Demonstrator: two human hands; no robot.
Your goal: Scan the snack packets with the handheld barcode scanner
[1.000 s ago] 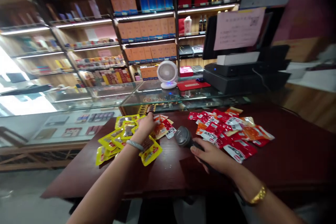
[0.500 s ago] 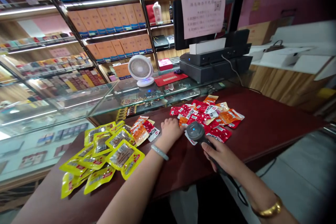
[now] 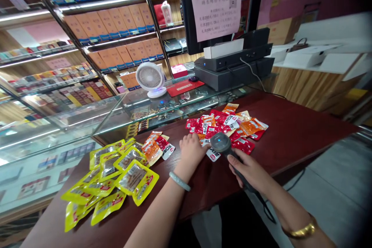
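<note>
My right hand point(image 3: 250, 168) is wrapped round the handle of a dark barcode scanner point(image 3: 220, 143), whose head, with a small blue light, hangs over the near edge of a pile of small snack packets point(image 3: 222, 122) in red, orange and white. My left hand point(image 3: 192, 149) is at that pile's left edge, thumb spread out towards a red-and-white packet point(image 3: 213, 155) under the scanner head. Its fingertips are partly hidden. Left of this hand lies a smaller group of orange and red packets point(image 3: 157, 148). Beside them are several larger yellow snack packets point(image 3: 136, 180) with clear windows.
The brown tabletop point(image 3: 293, 131) meets a glass display case point(image 3: 174, 110). On the glass stand a white fan point(image 3: 150, 77), a red mat point(image 3: 185, 88) and a dark cash register unit point(image 3: 232, 73) with a monitor. Shelves of boxes point(image 3: 107, 23) rise behind. The scanner's cable point(image 3: 269, 211) hangs down.
The view has shifted slightly. My left thumb has stretched out to the right, towards the packet under the scanner. The scanner head has moved a little right relative to the pile, uncovering more of that packet.
</note>
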